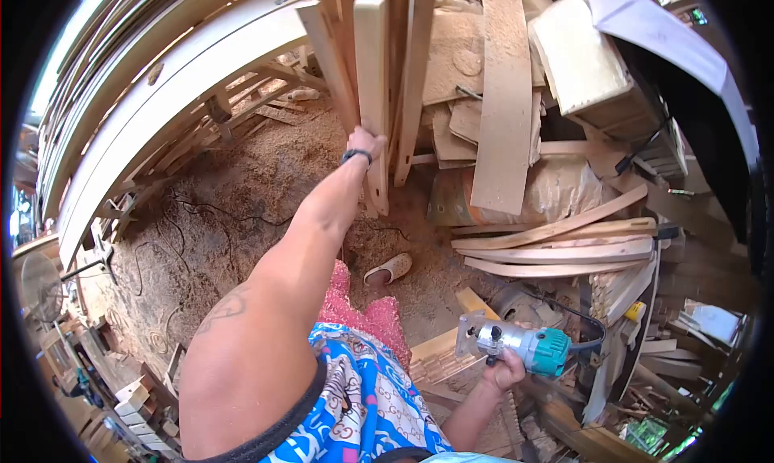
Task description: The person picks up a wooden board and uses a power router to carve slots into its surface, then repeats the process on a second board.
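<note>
My left hand (pixel 367 143) reaches far forward, its fingers closed round a pale wooden board (pixel 371 60) that stands upright among other leaning boards. A slot shows near the board's lower end, and part of its edge is hidden behind the hand. Low on the right, my right hand (pixel 504 372) grips a trim router (pixel 524 348) with a silver body and a teal motor cap. The router lies on its side in the air, its clear base facing left. A dark cord runs from the teal end.
Long boards (pixel 169 72) are stacked at the left. Several curved wooden pieces (pixel 564 249) lie to the right, beside a covered sack (pixel 556 193). Sawdust covers the floor (pixel 234 173), where thin cords trail. A pale box (pixel 580 56) sits upper right; a fan (pixel 40 286) is far left.
</note>
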The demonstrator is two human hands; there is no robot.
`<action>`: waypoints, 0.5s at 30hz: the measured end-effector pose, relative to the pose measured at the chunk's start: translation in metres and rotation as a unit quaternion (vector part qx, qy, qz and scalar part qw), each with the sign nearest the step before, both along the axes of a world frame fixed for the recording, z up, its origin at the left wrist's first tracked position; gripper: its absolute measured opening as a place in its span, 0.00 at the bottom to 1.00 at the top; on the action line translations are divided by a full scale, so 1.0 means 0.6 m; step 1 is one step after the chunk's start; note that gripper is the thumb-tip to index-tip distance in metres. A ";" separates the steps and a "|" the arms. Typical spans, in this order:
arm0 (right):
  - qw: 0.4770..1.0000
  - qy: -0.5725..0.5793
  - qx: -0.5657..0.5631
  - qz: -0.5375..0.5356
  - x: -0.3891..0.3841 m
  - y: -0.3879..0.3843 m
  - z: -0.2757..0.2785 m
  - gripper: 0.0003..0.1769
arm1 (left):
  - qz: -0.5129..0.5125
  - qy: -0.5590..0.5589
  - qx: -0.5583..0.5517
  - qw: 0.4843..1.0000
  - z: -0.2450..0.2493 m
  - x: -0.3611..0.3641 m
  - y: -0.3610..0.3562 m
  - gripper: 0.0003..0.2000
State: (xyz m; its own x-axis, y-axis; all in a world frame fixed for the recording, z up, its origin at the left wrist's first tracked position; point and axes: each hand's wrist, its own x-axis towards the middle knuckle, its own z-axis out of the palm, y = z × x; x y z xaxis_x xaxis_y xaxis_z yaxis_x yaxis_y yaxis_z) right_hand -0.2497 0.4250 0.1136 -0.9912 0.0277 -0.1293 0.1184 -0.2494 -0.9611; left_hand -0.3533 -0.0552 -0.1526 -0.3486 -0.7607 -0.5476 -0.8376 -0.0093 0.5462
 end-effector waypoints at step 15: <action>0.963 -0.018 -0.094 0.250 -0.056 -0.268 0.029 0.46 | 0.191 0.690 0.100 0.691 0.446 0.622 -0.273 0.18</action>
